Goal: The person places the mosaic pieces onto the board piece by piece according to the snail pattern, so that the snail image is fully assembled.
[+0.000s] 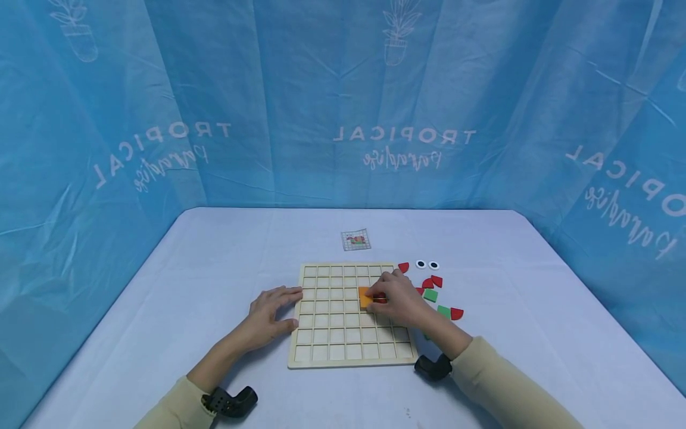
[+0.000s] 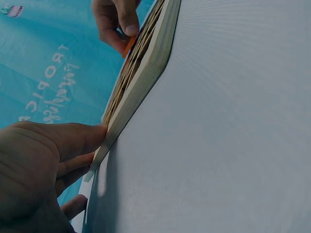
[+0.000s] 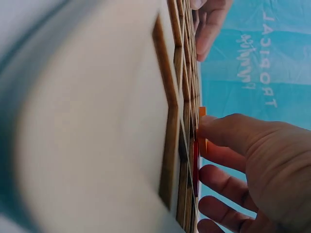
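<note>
A pale wooden grid board [image 1: 336, 337] lies on the white table. With thumb and fingers, my right hand [image 1: 401, 302] pinches an orange tile [image 1: 364, 299] right of the board's middle. In the right wrist view the orange tile [image 3: 202, 112] stands close over the grid, the thumb against it. A red piece [image 3: 196, 165] sits in the grid beside it, partly covered by the fingers in the head view. My left hand [image 1: 268, 317] touches the board's left edge with extended fingers; in the left wrist view its thumb [image 2: 87, 137] presses the board's side.
Right of the board are scattered red pieces [image 1: 457, 313], green tiles [image 1: 430, 295] and two eye pieces [image 1: 420, 264]. A small picture card [image 1: 356, 240] with a grid lies behind the board. Blue printed curtains [image 1: 300, 89] surround the table's back and sides.
</note>
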`<control>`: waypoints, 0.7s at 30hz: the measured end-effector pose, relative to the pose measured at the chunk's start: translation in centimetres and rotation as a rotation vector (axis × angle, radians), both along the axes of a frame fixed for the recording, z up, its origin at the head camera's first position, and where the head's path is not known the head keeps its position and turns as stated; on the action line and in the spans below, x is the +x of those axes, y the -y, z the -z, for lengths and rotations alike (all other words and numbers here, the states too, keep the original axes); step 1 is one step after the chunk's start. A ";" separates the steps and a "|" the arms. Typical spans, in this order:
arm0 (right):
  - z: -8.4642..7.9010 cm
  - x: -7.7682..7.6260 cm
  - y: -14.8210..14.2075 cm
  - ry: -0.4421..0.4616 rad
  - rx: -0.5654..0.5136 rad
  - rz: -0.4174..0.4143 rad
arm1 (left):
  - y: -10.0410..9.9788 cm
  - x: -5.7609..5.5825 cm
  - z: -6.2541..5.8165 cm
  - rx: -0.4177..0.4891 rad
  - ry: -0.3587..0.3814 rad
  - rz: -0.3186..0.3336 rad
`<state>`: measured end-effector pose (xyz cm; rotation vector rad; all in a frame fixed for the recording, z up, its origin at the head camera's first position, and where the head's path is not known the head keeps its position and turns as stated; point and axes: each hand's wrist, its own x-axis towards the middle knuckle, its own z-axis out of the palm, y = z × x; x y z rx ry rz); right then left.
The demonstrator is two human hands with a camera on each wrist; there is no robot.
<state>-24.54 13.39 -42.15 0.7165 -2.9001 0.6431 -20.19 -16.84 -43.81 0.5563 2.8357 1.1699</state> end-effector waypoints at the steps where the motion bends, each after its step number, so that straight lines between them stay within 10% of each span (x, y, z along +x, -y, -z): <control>1: 0.1 0.0 0.0 -0.004 0.003 -0.003 | 0.0 0.0 0.0 0.002 0.001 0.000; 21: 0.3 0.4 -0.3 -0.044 0.020 -0.035 | -0.1 0.0 0.0 0.004 -0.002 -0.001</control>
